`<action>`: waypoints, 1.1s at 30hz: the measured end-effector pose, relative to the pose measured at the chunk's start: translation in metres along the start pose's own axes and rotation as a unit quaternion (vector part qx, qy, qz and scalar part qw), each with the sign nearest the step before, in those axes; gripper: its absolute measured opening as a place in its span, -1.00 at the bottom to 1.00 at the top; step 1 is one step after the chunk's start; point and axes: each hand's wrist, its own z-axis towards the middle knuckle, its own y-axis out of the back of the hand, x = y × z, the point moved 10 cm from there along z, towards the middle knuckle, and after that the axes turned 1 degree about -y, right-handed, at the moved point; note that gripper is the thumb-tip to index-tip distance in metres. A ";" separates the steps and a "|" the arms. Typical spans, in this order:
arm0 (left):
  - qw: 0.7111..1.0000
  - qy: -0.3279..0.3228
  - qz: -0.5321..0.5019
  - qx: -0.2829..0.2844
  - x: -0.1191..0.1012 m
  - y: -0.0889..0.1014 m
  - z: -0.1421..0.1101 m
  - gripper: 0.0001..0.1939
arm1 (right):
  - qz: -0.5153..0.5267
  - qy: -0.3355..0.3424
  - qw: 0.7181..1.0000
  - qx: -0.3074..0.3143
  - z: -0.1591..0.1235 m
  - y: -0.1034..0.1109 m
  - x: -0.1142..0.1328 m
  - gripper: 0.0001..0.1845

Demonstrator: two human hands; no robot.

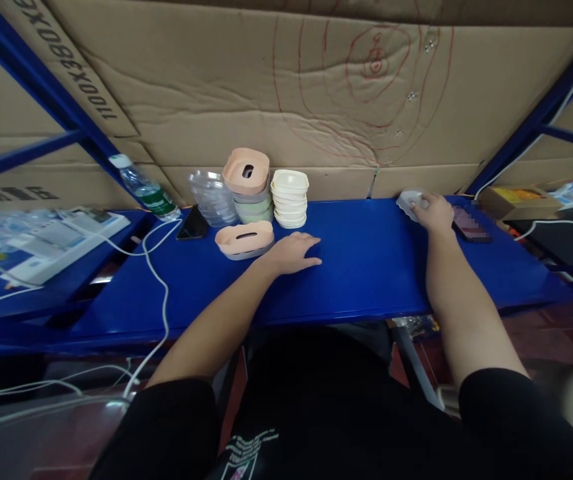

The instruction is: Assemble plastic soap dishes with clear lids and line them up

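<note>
My left hand point(293, 252) lies flat on the blue table point(366, 273), fingers stretched out, just right of a pink lid point(245, 239) with a slot in it. My right hand point(433, 212) rests at the back right of the table, fingers curled over a small white-grey object point(409, 201) that I cannot name. Behind the pink lid stand a stack of pink and pale-green containers point(249, 187), a stack of cream trays point(289, 198) and a stack of clear plastic shells point(211, 195).
A phone point(470, 224) lies beside my right hand; another dark phone point(193, 224) leans near a water bottle point(145, 188). White cables point(159, 280) trail over the left table edge. Cardboard sheets point(286, 87) back the table. Boxes point(516, 200) sit at right.
</note>
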 end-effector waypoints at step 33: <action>0.897 0.045 0.041 -0.437 0.035 0.131 -0.064 -0.72 | 0.139 -0.055 0.982 -0.113 -0.027 0.036 0.036 -0.10</action>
